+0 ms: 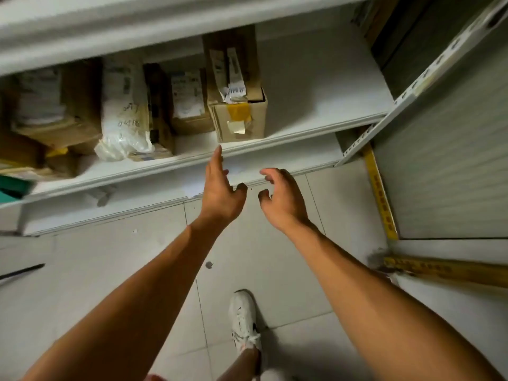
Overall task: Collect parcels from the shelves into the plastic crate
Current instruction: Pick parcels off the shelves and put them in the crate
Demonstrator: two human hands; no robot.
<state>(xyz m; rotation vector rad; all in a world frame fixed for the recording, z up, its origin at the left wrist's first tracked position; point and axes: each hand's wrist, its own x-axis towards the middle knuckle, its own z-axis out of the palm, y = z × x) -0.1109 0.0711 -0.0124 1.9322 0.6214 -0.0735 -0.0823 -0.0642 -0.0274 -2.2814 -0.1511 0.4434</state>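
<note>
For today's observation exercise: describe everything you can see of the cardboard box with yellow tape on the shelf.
The cardboard box is brown and tall, standing upright at the front edge of the white shelf, rightmost in a row of parcels. Yellow tape and a torn paper scrap mark its front; peeling white labels cover its top. A smaller box touches its left side. Neither hand touches it.

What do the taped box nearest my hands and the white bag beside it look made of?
The taped box: brown cardboard, matte, with yellowish tape and paper labels. The white bag: likely thin plastic film, glossy and crinkled, with handwriting on it.
</note>
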